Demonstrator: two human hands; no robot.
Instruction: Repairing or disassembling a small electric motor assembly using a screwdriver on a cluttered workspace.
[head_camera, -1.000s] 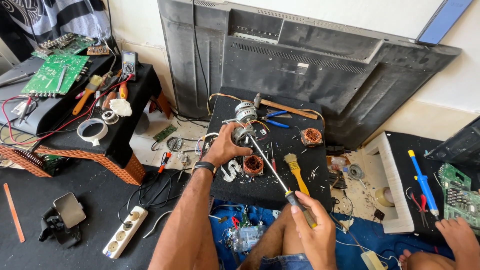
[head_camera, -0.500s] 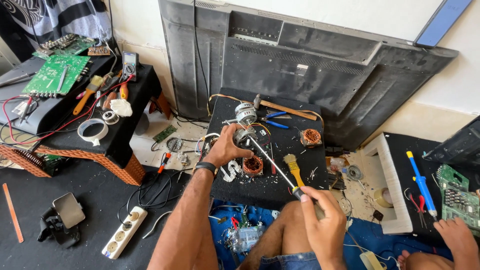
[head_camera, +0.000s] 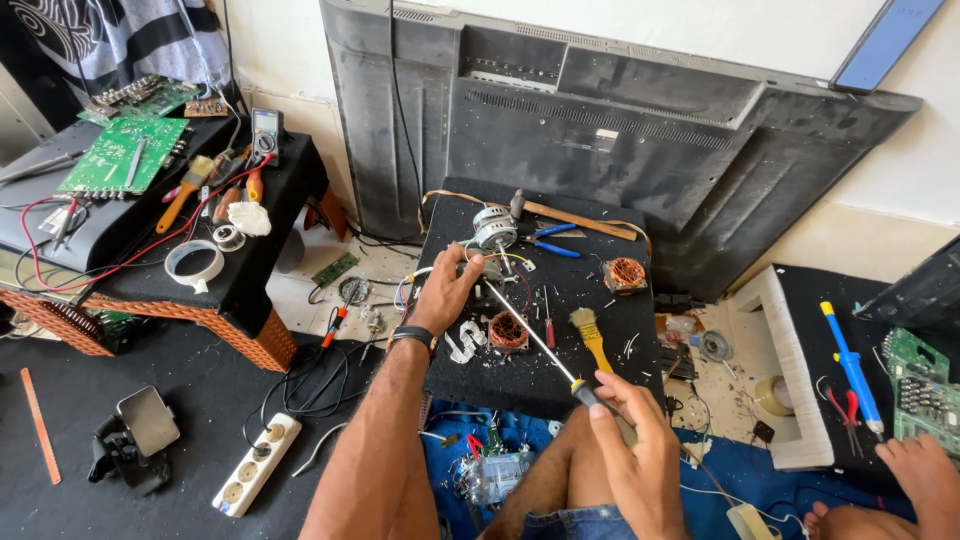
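Right fingers (head_camera: 612, 392) are being closed around the handle of a long screwdriver (head_camera: 530, 335), its tip being directed at eleven o'clock toward a small motor (head_camera: 492, 230) on the black pad (head_camera: 590, 300). Left hand (head_camera: 445, 290) fingers are being curled against the motor's base. Disassembly is judged partial: copper windings (head_camera: 508, 330) are already lying loose.

A small motor (head_camera: 493, 229) is sitting just beyond the left hand (head_camera: 443, 290); a brush (head_camera: 590, 337) is lying left of the right hand's (head_camera: 640, 445) screwdriver (head_camera: 530, 336).
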